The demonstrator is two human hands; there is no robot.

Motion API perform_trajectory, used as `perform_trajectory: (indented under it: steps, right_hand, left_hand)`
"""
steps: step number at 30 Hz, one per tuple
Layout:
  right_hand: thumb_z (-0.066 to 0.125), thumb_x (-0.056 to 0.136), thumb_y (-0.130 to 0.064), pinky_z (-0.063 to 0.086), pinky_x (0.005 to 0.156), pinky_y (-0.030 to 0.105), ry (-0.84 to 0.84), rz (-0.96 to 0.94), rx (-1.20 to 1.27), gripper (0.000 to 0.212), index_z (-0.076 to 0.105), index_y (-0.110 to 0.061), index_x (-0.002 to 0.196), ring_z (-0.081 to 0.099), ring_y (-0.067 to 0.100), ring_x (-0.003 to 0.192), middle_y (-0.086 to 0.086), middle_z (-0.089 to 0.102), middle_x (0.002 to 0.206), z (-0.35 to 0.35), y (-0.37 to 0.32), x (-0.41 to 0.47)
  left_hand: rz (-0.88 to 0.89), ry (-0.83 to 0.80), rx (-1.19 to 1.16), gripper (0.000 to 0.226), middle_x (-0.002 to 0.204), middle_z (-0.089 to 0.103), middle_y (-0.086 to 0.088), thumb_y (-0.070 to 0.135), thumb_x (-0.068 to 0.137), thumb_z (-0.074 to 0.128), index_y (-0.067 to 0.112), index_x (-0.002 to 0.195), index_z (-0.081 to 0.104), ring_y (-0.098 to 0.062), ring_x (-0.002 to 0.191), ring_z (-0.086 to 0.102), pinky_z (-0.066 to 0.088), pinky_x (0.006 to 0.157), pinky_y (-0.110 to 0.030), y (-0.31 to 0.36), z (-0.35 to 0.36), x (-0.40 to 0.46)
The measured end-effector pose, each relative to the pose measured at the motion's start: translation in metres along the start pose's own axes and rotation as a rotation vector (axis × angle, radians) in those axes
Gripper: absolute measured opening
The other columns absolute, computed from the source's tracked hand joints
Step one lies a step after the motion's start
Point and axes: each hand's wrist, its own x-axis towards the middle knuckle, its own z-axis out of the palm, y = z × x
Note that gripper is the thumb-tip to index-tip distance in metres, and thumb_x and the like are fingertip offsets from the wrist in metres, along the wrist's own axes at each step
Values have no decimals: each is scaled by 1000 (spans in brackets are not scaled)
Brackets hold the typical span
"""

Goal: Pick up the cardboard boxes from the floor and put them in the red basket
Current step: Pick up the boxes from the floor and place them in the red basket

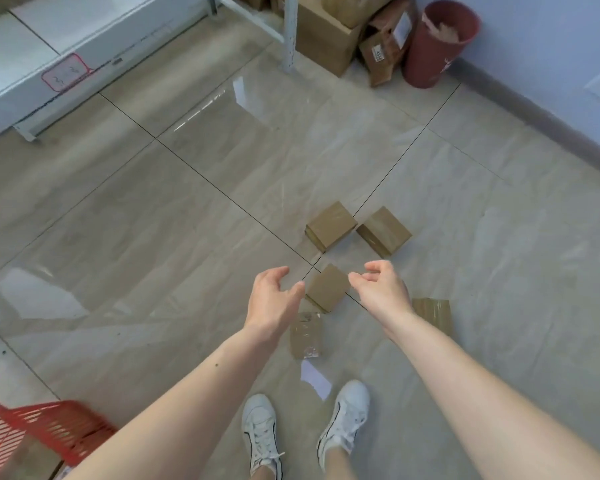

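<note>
5 small brown cardboard boxes lie on the glossy beige tiled floor ahead of the person's white sneakers. Both hands reach forward and down, empty, with fingers loosely curved and spread wide: the left hand and the right hand flank the nearest square brown cardboard box, which sits between them, turned corner-on like a diamond, so its flat sides face each palm at a slant. Neither hand touches it; the thumbs look about equally near, so a 2-handed squeeze seems the likely next move. Beyond it sit 2 more brown boxes, the left far box and the right far box, close to each other. A flat taped box lies just behind the left wrist, and a ribbed brown box is partly hidden by the right forearm. The red plastic slatted basket stands at the lower left, beside the left arm and well apart from the boxes, with open floor between, so carrying leftward and back looks unobstructed.
</note>
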Motion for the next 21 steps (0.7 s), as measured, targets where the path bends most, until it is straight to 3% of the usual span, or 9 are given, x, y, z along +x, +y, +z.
perform_trajectory:
  steps: [6, 12, 21]
  right_hand:
    - [63, 90, -28, 48, 102, 42, -27, 22, -35, 44, 49, -15, 130, 59, 24, 113, 5, 58, 124, -30, -6, 77]
    - [62, 91, -29, 43, 99, 32, -90, 21, -137, 49, 46, -14, 135, 54, 19, 113, 4, 54, 135, -48, -9, 168]
    - [59, 94, -33, 36, 105, 33, -117, -19, -321, 59, 38, -10, 144, 45, 25, 133, 7, 38, 149, 4, 16, 298]
  left_hand:
    - [-27, 4, 15, 54, 147, 45, 0, 31, 90, 58, 20, 141, 47, -13, 134, 44, 38, 112, -38, 31, 41, 55]
    - [-60, 72, -21, 52, 145, 45, 3, 27, 91, 57, 19, 142, 47, -9, 128, 46, 39, 107, -32, 48, 93, 115]
    - [-160, 52, -98, 58, 150, 41, -6, 29, 93, 59, 20, 147, 40, -17, 135, 44, 36, 108, -33, 9, 150, 235]
